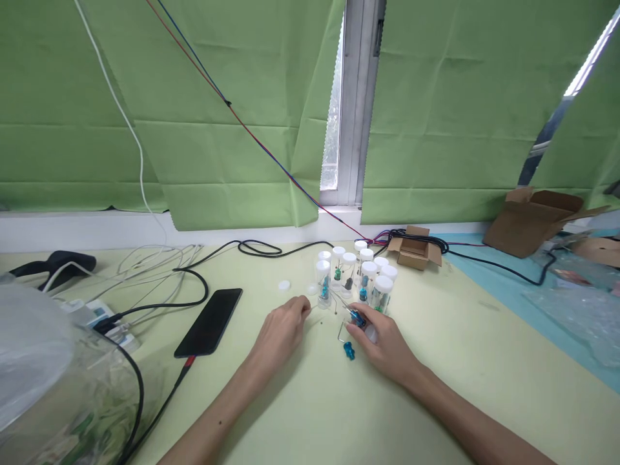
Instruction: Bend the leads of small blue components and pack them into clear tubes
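While the right hand (382, 337) pinches a blue piece (357, 318), the left hand (285, 323) curls, contents unclear; a bump might topple jars (323, 283).

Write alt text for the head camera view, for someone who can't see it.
A person's right hand holds a small blue piece over a pale yellow table, beside clear vials with white caps; the left hand is nearby. Another blue piece lies on the table. A black phone lies further left, with green curtains behind.
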Tool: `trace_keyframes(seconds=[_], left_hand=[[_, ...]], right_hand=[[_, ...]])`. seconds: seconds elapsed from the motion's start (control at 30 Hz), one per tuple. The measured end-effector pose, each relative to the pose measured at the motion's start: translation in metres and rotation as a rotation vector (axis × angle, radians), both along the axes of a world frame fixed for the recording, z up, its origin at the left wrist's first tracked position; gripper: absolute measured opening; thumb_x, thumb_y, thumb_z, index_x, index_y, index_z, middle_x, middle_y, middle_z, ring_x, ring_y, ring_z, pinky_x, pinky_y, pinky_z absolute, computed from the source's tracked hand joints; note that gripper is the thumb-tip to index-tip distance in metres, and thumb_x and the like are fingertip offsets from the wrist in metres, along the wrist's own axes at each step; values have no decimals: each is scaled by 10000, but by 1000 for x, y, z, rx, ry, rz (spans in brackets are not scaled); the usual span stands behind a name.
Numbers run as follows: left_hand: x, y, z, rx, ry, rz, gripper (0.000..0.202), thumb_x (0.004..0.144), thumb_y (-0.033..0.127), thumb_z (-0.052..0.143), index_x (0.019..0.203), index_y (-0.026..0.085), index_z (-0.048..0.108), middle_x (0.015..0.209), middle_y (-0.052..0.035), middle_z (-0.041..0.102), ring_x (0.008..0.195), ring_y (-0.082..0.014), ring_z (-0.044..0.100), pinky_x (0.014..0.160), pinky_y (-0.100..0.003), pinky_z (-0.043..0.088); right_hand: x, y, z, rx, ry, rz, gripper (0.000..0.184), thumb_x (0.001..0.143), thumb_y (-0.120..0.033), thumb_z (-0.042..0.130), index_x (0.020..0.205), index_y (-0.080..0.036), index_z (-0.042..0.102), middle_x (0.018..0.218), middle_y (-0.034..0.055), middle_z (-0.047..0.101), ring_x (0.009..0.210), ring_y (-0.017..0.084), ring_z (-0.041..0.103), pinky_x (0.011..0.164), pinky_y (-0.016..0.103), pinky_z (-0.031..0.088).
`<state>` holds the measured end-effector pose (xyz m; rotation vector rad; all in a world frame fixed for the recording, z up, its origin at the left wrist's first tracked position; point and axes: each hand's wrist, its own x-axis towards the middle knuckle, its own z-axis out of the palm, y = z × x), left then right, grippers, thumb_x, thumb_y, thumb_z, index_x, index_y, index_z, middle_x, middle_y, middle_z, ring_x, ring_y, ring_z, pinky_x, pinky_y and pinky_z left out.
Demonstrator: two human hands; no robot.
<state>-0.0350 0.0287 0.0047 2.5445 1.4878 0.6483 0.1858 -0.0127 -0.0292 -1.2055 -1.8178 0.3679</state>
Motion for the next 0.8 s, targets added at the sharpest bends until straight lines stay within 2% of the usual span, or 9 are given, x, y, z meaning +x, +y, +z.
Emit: trace_keyframes(seconds=[0.13,0.23,0.5,0.67,0.8], left_hand=[[-1,2,10,29,-326,25,211,924,333,413,872,217,581,877,-45,672,762,-187,593,696,-279,410],[1,1,12,34,-443,21,223,904,369,470,854,210,617,889,-46,685,789,-186,600,730,-271,425],[0,4,10,-11,-496,-46,253,898,377,498,824,199,662,844,-49,676,761,-177,587,749,-265,425],[2,4,7,-61,-545,-32,261,879,399,513,809,198,664,855,-55,686,778,-192,591,748,-272,432],[6,2,7,-124,-595,-8,258,860,414,534,799,194,654,830,-40,681,746,-182,576,691,-258,425]], right_hand=[[0,0,0,-3,0,3,302,907,-332,545,1155,-166,587,1055,102,697,906,238,662,818,367,528],[0,0,1,-10,0,8,298,900,-318,555,1152,-163,592,1054,97,699,909,232,661,820,357,526],[0,-1,3,-27,11,39,315,900,-313,556,1176,-165,585,1111,105,686,965,240,652,856,372,519],[0,-2,1,-30,4,79,319,900,-309,566,1191,-181,582,1163,109,667,997,247,646,872,384,518],[-1,-2,-1,-23,-4,119,311,899,-301,573,1191,-195,582,1179,97,659,1028,240,634,888,378,512]])
